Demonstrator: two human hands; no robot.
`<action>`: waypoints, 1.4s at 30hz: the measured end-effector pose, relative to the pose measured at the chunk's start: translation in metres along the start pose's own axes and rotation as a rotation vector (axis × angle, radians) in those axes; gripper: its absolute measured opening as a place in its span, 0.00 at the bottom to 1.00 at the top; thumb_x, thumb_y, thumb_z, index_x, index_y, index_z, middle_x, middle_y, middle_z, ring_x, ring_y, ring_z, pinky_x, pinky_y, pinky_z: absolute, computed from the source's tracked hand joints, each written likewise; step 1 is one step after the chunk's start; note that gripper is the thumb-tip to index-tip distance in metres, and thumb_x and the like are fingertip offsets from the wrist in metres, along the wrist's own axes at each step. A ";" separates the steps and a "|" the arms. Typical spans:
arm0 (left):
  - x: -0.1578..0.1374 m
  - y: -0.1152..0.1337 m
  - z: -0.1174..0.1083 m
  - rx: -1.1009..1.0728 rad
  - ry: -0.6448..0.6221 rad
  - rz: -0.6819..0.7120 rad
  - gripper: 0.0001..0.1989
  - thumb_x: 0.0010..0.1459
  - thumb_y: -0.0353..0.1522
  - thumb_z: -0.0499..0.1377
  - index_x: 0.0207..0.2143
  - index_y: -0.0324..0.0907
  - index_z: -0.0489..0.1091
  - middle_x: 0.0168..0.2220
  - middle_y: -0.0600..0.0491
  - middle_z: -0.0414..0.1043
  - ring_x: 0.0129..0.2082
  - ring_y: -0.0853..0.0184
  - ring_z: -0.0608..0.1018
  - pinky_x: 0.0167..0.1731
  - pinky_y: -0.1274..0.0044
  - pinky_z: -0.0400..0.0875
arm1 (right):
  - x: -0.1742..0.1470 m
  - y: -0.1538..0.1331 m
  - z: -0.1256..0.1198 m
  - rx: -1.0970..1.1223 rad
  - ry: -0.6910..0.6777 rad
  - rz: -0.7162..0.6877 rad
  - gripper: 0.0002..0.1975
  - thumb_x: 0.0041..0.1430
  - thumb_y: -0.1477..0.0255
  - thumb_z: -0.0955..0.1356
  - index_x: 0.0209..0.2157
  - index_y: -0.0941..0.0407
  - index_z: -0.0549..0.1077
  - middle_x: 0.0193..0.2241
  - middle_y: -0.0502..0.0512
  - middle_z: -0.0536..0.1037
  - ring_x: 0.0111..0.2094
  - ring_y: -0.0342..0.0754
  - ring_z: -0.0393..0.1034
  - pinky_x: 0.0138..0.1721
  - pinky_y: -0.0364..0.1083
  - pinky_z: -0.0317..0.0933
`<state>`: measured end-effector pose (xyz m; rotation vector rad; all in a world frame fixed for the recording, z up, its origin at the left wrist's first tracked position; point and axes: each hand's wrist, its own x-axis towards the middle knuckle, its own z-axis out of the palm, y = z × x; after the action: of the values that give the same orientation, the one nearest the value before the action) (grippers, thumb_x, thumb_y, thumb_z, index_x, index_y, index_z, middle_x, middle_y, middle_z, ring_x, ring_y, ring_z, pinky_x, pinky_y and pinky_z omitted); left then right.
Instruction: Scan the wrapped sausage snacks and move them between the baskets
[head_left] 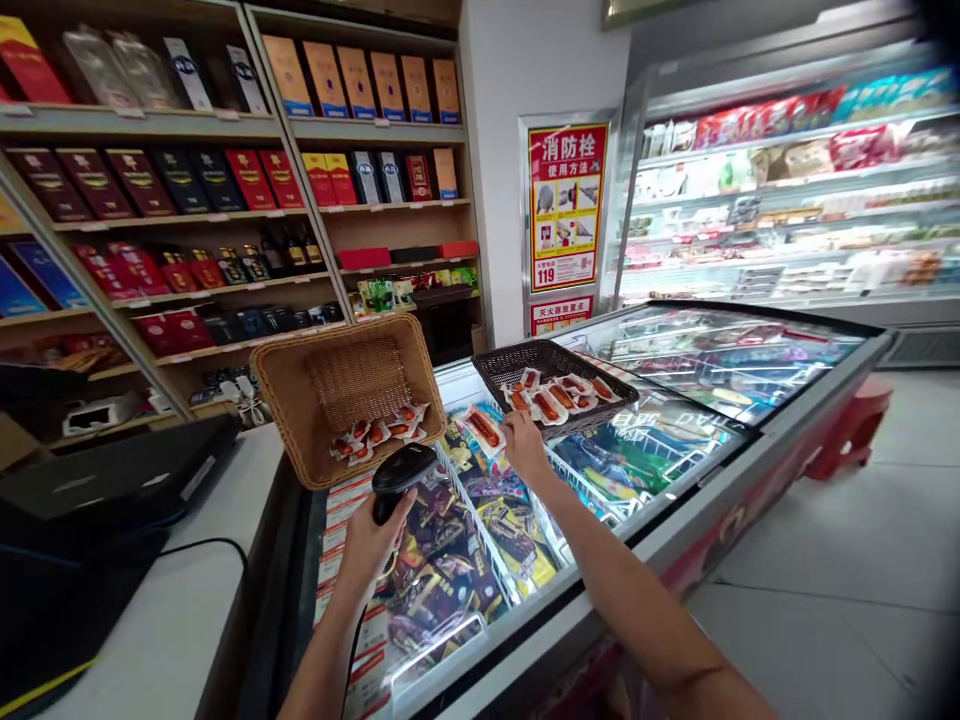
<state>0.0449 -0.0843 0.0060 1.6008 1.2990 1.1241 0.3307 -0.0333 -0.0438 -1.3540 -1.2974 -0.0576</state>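
Note:
My left hand point(375, 540) is wrapped round the handle of a black barcode scanner point(405, 468), held over the glass top of the chest freezer. In my right hand point(525, 447) is a packaged sausage point(484, 428) in a clear and white wrapper, pinched at its right end. Just beyond that hand, a dark brown woven basket point(491, 366) holds several similar wrapped sausages point(551, 400). A tan wicker basket point(289, 385) sits to the left, tipped towards me, with several more wrapped sausages point(377, 432) along its lower side.
Under the freezer's glass point(517, 590) lie colourful packs in white wire baskets. A white counter point(202, 580) with a black device point(112, 480) stands at left. Shelves of boxed goods point(217, 180) line the back. A red stool point(855, 425) is beside the freezer, and a refrigerated display point(795, 200) stands behind.

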 end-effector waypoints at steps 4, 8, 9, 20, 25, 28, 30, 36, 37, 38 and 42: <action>0.002 -0.006 -0.002 0.049 -0.025 0.022 0.28 0.48 0.57 0.69 0.23 0.45 0.65 0.15 0.57 0.64 0.16 0.68 0.66 0.19 0.76 0.60 | 0.000 0.000 0.000 0.007 -0.066 -0.027 0.09 0.66 0.78 0.62 0.32 0.52 0.68 0.37 0.57 0.73 0.37 0.52 0.70 0.41 0.49 0.67; 0.003 -0.011 -0.003 0.066 -0.025 0.042 0.27 0.49 0.56 0.69 0.23 0.45 0.65 0.15 0.57 0.63 0.16 0.68 0.66 0.20 0.76 0.60 | -0.002 -0.004 -0.001 0.039 -0.121 -0.084 0.09 0.67 0.76 0.62 0.32 0.52 0.68 0.38 0.57 0.74 0.40 0.52 0.72 0.45 0.50 0.68; 0.003 -0.011 -0.003 0.068 -0.029 0.042 0.27 0.50 0.56 0.68 0.23 0.45 0.64 0.15 0.57 0.63 0.16 0.68 0.66 0.20 0.76 0.60 | -0.002 -0.005 -0.001 0.046 -0.133 -0.093 0.09 0.67 0.76 0.62 0.32 0.52 0.68 0.38 0.57 0.74 0.41 0.52 0.72 0.45 0.50 0.68; -0.001 0.000 -0.001 0.019 0.012 0.010 0.29 0.48 0.58 0.69 0.23 0.45 0.64 0.15 0.57 0.63 0.16 0.69 0.66 0.19 0.76 0.60 | -0.002 -0.011 -0.001 0.062 -0.100 -0.091 0.10 0.68 0.77 0.62 0.34 0.52 0.71 0.40 0.58 0.74 0.42 0.53 0.72 0.48 0.52 0.69; 0.004 0.001 -0.006 -0.051 0.107 -0.008 0.30 0.43 0.58 0.71 0.21 0.45 0.64 0.15 0.57 0.63 0.16 0.70 0.64 0.18 0.77 0.59 | 0.028 0.002 -0.032 -0.081 0.193 0.100 0.10 0.68 0.76 0.62 0.35 0.54 0.73 0.41 0.61 0.74 0.44 0.55 0.70 0.52 0.54 0.66; 0.007 0.002 -0.011 -0.097 0.179 -0.046 0.29 0.40 0.56 0.73 0.22 0.44 0.65 0.16 0.57 0.63 0.17 0.70 0.65 0.18 0.76 0.60 | 0.065 0.022 -0.073 -0.212 0.353 0.271 0.12 0.68 0.76 0.61 0.38 0.58 0.76 0.44 0.65 0.75 0.45 0.56 0.70 0.52 0.54 0.65; 0.007 0.004 -0.016 -0.137 0.230 -0.070 0.29 0.37 0.54 0.75 0.23 0.43 0.67 0.18 0.57 0.65 0.18 0.70 0.66 0.18 0.76 0.61 | 0.091 0.039 -0.104 -0.316 0.400 0.372 0.13 0.68 0.76 0.61 0.41 0.62 0.77 0.46 0.70 0.75 0.47 0.58 0.71 0.54 0.54 0.63; 0.007 0.015 -0.024 -0.258 0.335 -0.138 0.29 0.32 0.50 0.77 0.27 0.41 0.69 0.20 0.58 0.67 0.17 0.71 0.66 0.16 0.78 0.60 | 0.121 0.073 -0.153 -0.451 0.352 0.561 0.16 0.66 0.76 0.62 0.37 0.67 0.81 0.43 0.78 0.77 0.48 0.64 0.70 0.50 0.57 0.62; 0.007 0.015 -0.025 -0.274 0.346 -0.144 0.29 0.32 0.50 0.77 0.28 0.41 0.69 0.20 0.58 0.67 0.17 0.71 0.66 0.16 0.78 0.60 | 0.118 0.074 -0.151 -0.478 0.338 0.559 0.16 0.66 0.75 0.63 0.36 0.67 0.81 0.44 0.79 0.77 0.49 0.66 0.70 0.51 0.58 0.61; 0.007 0.014 -0.026 -0.288 0.361 -0.145 0.29 0.33 0.50 0.76 0.27 0.41 0.69 0.20 0.58 0.67 0.17 0.71 0.66 0.16 0.78 0.60 | 0.115 0.072 -0.147 -0.522 0.335 0.546 0.16 0.66 0.75 0.63 0.37 0.67 0.81 0.46 0.80 0.76 0.51 0.67 0.69 0.52 0.60 0.60; 0.011 0.000 -0.030 -0.247 0.520 -0.095 0.29 0.38 0.54 0.73 0.26 0.42 0.67 0.19 0.57 0.67 0.17 0.70 0.67 0.16 0.77 0.63 | 0.101 0.038 -0.098 -0.667 0.333 0.312 0.17 0.69 0.74 0.62 0.47 0.64 0.80 0.54 0.76 0.75 0.58 0.67 0.65 0.57 0.62 0.57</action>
<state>0.0171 -0.0729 0.0175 1.0902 1.4687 1.6379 0.4564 -0.0289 0.0295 -1.9970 -0.7930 -0.5155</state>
